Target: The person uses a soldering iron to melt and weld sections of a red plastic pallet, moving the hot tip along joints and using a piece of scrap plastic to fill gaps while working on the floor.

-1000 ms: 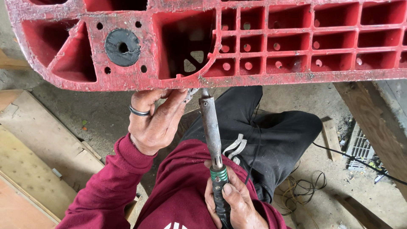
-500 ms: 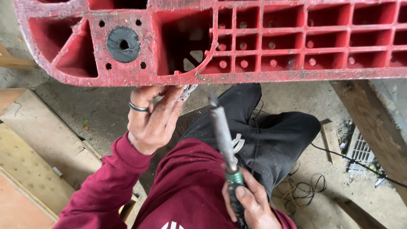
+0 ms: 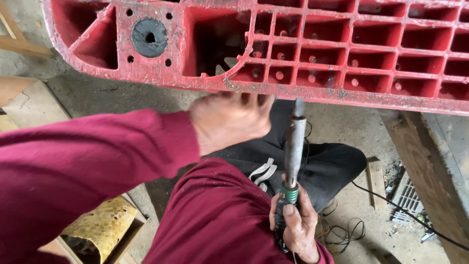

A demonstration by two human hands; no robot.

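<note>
— Soldering iron (image 3: pixel 294 146) standing almost upright in the lower middle of the view, tip pointing up and stopping just under the lower edge of the red plastic pallet (image 3: pixel 312 54), a little to the right of its middle.

— Touching that edge or not?

— Cannot tell; looking very close, maybe a thin gap. Lying wide across the whole top of the view, that pallet, with its ribbed underside facing the camera and a black round plug (image 3: pixel 149 37) sitting near the left corner.

— And open room around the tool?

— Being free on the right side, over the grey concrete floor (image 3: pixel 342 127), until the wooden beam (image 3: pixel 420 166) running down the right edge. Being tight on the left, with the left hand (image 3: pixel 229 120) just beside the metal shaft.

— Holding what, that left hand?

— Pressing up under the pallet's rim with fingers bent and the back turned to the camera; whether clamped on something, cannot tell. Coming in from the left, forearm in a dark red sleeve (image 3: pixel 97 156), nearly level.

— And the right hand (image 3: pixel 293 227)?

— Wrapping closed around the dark handle, just below the green collar, thumb lying along the grip, wrist low near the lap. Staying well apart, the two hands.

— Other things below?

— Black cable (image 3: pixel 405 215) trailing over the floor to the right, woven yellow mat (image 3: pixel 105 227) lying at the lower left.
</note>
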